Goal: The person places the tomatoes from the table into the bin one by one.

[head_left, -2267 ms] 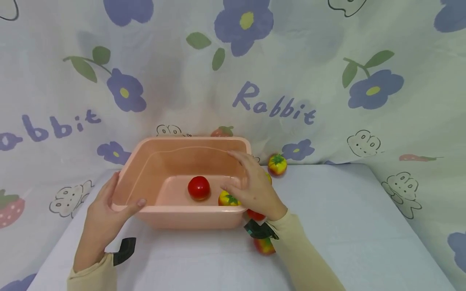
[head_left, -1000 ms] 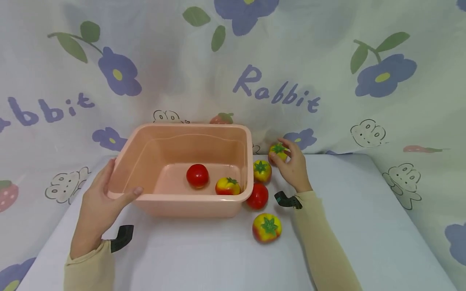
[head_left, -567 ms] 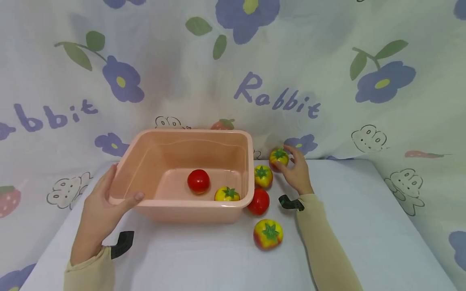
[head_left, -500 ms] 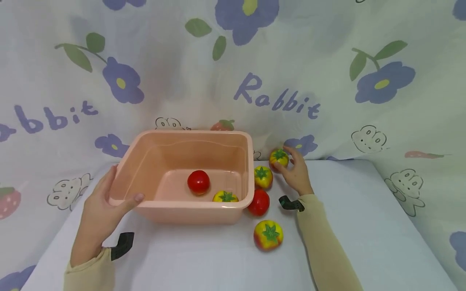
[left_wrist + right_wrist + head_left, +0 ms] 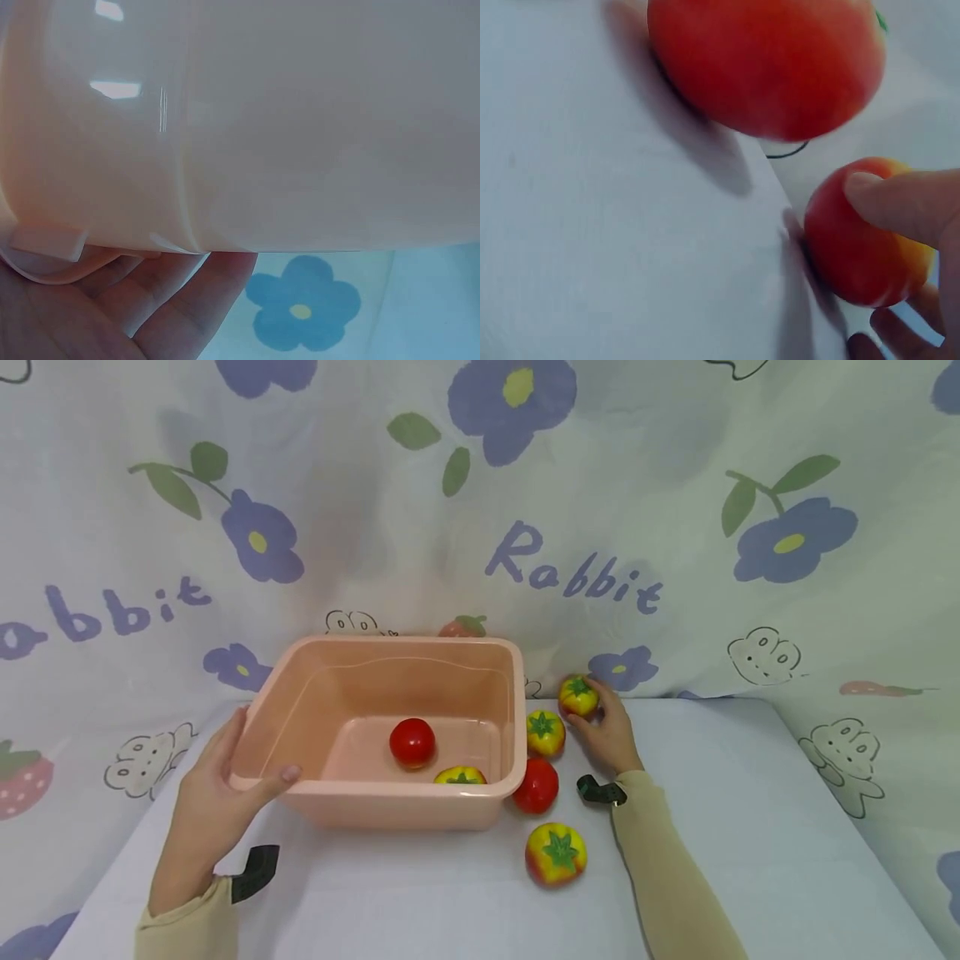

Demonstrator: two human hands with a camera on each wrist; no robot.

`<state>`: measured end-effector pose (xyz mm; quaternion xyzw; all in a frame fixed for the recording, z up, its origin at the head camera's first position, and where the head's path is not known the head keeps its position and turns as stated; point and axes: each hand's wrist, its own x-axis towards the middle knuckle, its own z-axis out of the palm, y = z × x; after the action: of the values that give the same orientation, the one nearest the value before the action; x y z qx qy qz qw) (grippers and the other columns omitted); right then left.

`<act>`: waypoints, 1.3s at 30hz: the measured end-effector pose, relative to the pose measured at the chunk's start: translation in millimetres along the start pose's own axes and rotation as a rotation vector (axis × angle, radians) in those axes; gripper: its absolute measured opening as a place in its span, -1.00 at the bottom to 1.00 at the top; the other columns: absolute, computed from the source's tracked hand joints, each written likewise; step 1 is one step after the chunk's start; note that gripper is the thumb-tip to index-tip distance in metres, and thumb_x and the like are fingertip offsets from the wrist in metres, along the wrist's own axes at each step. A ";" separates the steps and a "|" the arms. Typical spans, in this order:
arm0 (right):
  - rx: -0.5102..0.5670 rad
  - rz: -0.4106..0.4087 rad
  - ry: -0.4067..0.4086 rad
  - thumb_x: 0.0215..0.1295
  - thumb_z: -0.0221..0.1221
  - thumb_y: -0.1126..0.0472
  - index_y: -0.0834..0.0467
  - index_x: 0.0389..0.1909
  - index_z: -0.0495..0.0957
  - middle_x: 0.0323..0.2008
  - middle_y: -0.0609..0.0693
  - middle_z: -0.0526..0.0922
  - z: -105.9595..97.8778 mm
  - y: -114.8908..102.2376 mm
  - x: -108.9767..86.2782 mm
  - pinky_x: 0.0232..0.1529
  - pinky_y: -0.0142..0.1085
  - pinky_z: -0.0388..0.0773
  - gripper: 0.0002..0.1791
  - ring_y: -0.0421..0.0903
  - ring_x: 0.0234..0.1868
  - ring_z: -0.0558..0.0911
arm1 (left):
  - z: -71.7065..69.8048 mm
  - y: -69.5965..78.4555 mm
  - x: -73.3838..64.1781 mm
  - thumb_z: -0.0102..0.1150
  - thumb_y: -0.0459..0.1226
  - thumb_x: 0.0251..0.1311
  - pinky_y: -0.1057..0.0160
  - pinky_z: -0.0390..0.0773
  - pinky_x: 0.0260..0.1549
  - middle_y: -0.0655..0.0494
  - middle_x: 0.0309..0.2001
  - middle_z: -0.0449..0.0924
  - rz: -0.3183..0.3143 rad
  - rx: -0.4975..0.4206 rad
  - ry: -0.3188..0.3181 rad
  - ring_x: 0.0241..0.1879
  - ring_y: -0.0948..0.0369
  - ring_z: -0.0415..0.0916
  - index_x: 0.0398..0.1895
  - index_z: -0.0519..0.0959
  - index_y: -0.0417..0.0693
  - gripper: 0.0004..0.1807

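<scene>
Left hand [image 5: 210, 810] grips pink tub [image 5: 405, 810] by left end, thumb over rim. Right hand [image 5: 611, 737], stretched far out, pinches farthest yellow-red fruit [image 5: 578, 697].

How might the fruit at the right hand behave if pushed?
The fruit will probably roll, given its rounded shape. Its smooth skin may slip in the right hand. It also looks stiff: no dent shows beside the thumb.

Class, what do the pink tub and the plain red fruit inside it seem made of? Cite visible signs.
The pink tub looks like glossy moulded plastic: sharp white reflections and a smooth rim. The red fruit has a shiny, even skin, perhaps plastic or coated foam.
</scene>
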<state>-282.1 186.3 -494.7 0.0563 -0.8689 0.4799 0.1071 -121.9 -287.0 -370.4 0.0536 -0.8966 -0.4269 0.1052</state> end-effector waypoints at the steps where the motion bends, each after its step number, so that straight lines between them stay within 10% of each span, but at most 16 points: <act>1: 0.018 0.015 -0.003 0.32 0.31 0.22 0.12 0.48 0.26 0.48 0.18 0.22 0.3 1.8 -0.2 0.45 0.05 0.24 -0.26 0.17 0.43 0.27 | -0.2 0.3 0.0 0.43 -0.04 0.17 -0.39 0.00 0.37 -0.03 0.61 -0.15 0.000 0.000 0.000 0.48 -0.26 0.00 0.64 -0.18 0.24 0.15; 39: 0.086 -0.180 0.132 0.22 0.41 0.26 0.14 0.42 0.37 0.36 0.16 0.40 -21.7 -58.4 -17.2 0.19 0.06 0.55 -0.26 0.13 0.22 0.46 | -0.9 2.9 0.2 0.42 0.02 0.17 -0.53 0.11 0.24 -0.09 0.61 -0.16 0.002 0.029 -0.009 0.42 -0.36 0.06 0.64 -0.23 0.26 0.17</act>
<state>-250.8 173.4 -439.6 0.1067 -0.8301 0.5078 0.2042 -121.9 -285.9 -367.5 0.0523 -0.9032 -0.4140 0.1006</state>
